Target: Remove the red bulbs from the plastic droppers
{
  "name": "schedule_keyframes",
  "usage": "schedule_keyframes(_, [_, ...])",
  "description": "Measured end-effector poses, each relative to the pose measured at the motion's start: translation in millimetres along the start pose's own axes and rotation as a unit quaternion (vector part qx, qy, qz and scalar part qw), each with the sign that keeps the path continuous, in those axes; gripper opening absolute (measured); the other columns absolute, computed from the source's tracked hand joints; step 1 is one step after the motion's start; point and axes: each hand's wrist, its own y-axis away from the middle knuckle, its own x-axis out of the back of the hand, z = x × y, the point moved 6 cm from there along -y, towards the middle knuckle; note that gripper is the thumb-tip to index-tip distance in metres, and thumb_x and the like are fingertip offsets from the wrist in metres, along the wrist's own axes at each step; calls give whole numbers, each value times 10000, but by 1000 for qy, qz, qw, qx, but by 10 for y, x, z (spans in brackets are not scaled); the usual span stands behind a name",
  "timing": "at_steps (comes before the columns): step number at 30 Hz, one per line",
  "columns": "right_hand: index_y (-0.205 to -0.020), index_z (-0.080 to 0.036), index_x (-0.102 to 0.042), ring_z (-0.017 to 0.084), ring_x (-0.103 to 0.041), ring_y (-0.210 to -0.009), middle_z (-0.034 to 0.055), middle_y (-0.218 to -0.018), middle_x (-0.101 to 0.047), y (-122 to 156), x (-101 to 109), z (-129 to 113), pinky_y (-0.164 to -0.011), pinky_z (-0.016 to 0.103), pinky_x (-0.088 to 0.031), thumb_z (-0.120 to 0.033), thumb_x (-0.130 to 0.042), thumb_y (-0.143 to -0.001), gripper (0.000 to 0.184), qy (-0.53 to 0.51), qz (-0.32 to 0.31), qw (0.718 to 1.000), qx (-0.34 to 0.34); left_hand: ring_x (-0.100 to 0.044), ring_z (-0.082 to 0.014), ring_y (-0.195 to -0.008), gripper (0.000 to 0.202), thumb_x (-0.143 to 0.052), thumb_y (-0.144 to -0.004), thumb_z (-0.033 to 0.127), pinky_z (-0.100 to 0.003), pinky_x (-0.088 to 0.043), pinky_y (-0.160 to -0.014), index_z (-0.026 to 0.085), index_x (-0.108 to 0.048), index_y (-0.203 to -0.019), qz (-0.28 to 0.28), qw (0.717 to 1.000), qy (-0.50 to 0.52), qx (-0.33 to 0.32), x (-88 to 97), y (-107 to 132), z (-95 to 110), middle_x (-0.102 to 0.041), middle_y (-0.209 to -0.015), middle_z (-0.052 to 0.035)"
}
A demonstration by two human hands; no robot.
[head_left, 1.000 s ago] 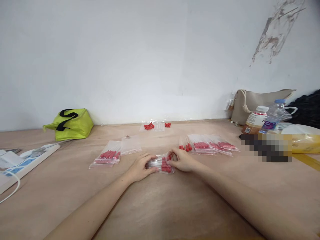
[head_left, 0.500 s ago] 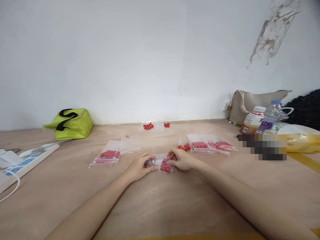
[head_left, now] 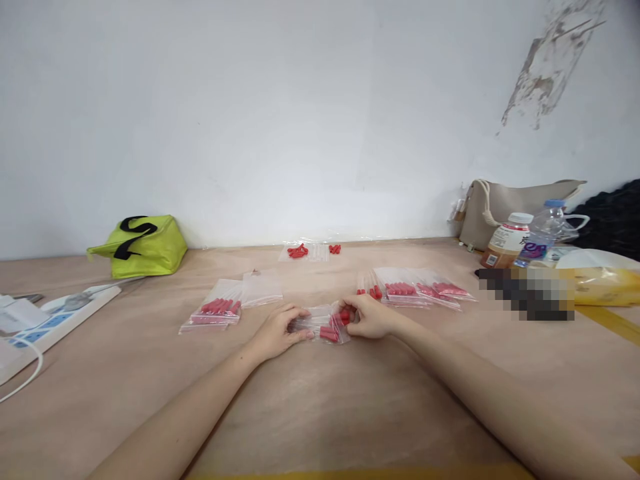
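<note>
A small clear plastic bag (head_left: 323,325) with red-capped tubes inside lies on the wooden table (head_left: 320,400) in front of me. My left hand (head_left: 277,330) pinches its left end, fingers closed on the plastic. My right hand (head_left: 367,316) grips the bag's right end, where the red caps are, with curled fingers. Both hands rest on the table.
Filled bags with red caps lie at the left (head_left: 215,311) and in a row at the right (head_left: 417,291). An empty clear bag (head_left: 261,290) and loose red caps (head_left: 299,251) lie farther back. A green lunch bag (head_left: 141,247), a power strip (head_left: 45,323), bottles (head_left: 506,240) and a beige bag (head_left: 515,203) stand around.
Both hands stay on the same bag. My right fingers have shifted slightly along its capped end; the bag has hardly moved.
</note>
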Motion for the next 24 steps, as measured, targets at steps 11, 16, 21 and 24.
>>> schedule_keyframes(11, [-863, -151, -533, 78, -564, -632, -12, -762, -599, -32, -148, 235, -592, 214, -459, -153, -704, -532, 373, -387, 26, 912, -137, -535, -162, -789, 411, -580, -717, 478, -268, -421, -686, 192, -580, -1013, 11, 1000, -20, 19, 39, 8, -72, -574, -897, -33])
schedule_keyframes(16, [-732, -128, -569, 78, -551, -530, 4, -642, -622, -11, 114, 289, -556, 234, -464, -245, -739, -536, 285, -393, 65, 900, -174, -534, -164, -785, 424, -579, -714, 488, -274, -424, -679, 196, -578, -1021, 8, 1000, -19, 19, 56, 22, -64, -580, -904, -33])
schedule_keyframes(21, [-759, -163, -579, 98, -561, -543, 24, -696, -641, 163, 827, 485, -558, 259, -480, -249, -709, -592, 228, -356, 174, 897, -195, -534, -159, -757, 416, -585, -708, 487, -278, -426, -666, 206, -579, -1014, 10, 999, -17, 30, 76, 34, -85, -587, -904, -27])
schedule_keyframes(24, [-794, -166, -584, 120, -587, -649, 40, -744, -636, 248, 1106, 537, -636, 269, -491, -295, -675, -640, 220, -282, 293, 899, -161, -534, -158, -755, 412, -590, -705, 481, -277, -426, -663, 202, -580, -1007, 10, 999, -17, 31, 78, 31, -93, -586, -903, -28])
